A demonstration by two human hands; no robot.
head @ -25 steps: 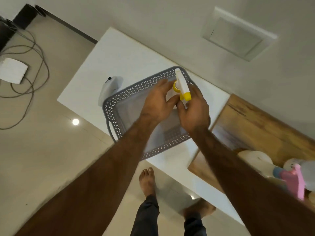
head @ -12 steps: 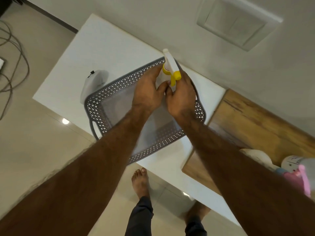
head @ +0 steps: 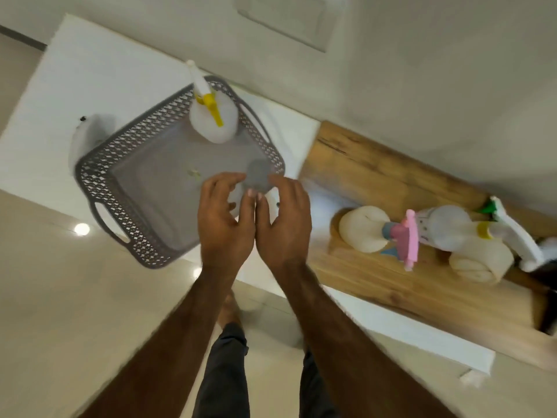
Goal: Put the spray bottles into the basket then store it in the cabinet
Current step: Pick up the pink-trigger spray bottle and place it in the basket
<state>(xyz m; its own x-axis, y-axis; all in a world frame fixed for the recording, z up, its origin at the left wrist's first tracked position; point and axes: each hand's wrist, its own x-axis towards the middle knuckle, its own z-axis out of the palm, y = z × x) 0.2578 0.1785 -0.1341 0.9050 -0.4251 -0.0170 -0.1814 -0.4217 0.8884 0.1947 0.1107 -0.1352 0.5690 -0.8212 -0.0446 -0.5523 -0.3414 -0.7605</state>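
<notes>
Inside the grey perforated basket (head: 141, 188), 1 white spray bottle with a yellow trigger (head: 212, 116) stands upright in the far corner, its nozzle reaching out over the rim. Otherwise the basket floor holds nothing but a small pale speck near the middle. This basket sits on the white tabletop (head: 90, 70), its near handle hanging past the tabletop edge, and a whitish, blurred object (head: 90, 131) lies on the tabletop just beside its left wall.

Both hands hover over the basket's near right corner, thumbs almost touching: the left hand (head: 224, 221) and the right hand (head: 284, 224) each have an empty grip, fingers spread and loosely curled, holding nothing.

To the right, on the wooden board (head: 391, 182), 3 more spray bottles cluster together: 1 with a pink trigger (head: 407, 239), 1 with a yellow collar (head: 482, 251), and 1 with a green nozzle tip (head: 491, 209).
</notes>
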